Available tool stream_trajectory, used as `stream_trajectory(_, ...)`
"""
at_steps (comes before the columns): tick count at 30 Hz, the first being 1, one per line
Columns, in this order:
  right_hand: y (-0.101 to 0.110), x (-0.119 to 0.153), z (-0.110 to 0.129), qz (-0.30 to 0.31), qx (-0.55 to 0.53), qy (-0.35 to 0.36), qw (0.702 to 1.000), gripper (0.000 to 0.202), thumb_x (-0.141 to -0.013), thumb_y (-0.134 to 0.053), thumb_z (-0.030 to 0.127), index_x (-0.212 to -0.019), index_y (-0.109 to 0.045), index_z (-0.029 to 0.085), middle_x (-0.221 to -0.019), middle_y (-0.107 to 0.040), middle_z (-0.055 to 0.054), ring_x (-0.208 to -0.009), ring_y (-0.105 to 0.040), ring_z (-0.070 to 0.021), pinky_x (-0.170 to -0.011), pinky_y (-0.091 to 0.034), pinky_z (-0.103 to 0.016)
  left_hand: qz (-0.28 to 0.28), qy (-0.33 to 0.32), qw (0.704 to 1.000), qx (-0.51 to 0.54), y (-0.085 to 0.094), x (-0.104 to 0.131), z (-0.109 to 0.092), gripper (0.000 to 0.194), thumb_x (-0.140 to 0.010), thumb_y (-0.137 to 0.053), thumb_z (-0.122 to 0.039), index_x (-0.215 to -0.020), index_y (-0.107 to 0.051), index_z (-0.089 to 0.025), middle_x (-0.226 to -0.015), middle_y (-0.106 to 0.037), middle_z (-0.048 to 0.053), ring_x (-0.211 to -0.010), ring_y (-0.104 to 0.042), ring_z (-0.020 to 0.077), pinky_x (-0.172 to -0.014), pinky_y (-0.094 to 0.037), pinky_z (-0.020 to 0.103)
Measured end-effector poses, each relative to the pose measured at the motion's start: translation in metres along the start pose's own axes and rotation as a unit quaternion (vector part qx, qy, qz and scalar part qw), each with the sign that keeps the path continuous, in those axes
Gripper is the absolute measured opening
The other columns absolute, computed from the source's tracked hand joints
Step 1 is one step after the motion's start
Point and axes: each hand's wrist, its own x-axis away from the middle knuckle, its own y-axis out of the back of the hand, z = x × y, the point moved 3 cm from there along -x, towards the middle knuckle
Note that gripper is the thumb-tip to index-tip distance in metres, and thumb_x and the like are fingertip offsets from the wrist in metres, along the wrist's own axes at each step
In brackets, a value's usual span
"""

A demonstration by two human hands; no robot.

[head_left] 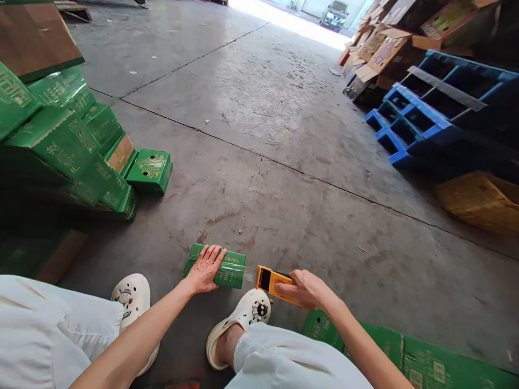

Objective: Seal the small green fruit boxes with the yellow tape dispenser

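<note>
A small green cardboard box (231, 276) with pale printing lies on the concrete floor between my feet. Flat on its top rests my left hand (207, 267), fingers stretched over the surface. My right hand (306, 289) is wrapped round a yellow tape dispenser (279, 283) just right of the box. A strip of clear tape (249, 274) spans the short gap from the box's right end to the dispenser. The underside of the box is hidden.
Green boxes (65, 143) are piled at the left, one (150, 170) standing at the pile's edge. Flattened green cardboard (438, 356) lies at lower right. Blue pallets (421, 119), a brown carton (478, 202) and stacked cartons (385, 51) line the right. A car (335, 15) stands beyond the doorway.
</note>
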Motion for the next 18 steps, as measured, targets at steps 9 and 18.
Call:
stream_trajectory(9, -0.02, -0.04, 0.014, 0.009, 0.003, -0.021, 1.0, 0.05, -0.092, -0.064, 0.06, -0.108, -0.08, 0.015, -0.108, -0.079, -0.02, -0.099, -0.076, -0.0319, -0.069, -0.049, -0.031, 0.01, 0.004, 0.999, -0.04, 0.002, 0.002, -0.001, 0.125, -0.069, -0.083, -0.048, -0.17, -0.017, -0.014, -0.171, -0.031, 0.022, -0.161, -0.021, 0.0383, -0.132, -0.001, 0.056)
stream_trajectory(18, -0.024, -0.043, 0.017, -0.008, -0.016, -0.031, 0.999, 0.049, -0.091, -0.067, 0.06, -0.11, -0.08, 0.017, -0.113, -0.079, -0.021, -0.106, -0.076, -0.0339, -0.078, -0.053, -0.033, 0.045, 0.058, 0.996, -0.051, -0.021, -0.042, -0.071, 0.149, -0.056, -0.094, -0.028, -0.172, -0.001, -0.026, -0.177, -0.016, 0.022, -0.163, -0.006, 0.0466, -0.129, 0.002, 0.069)
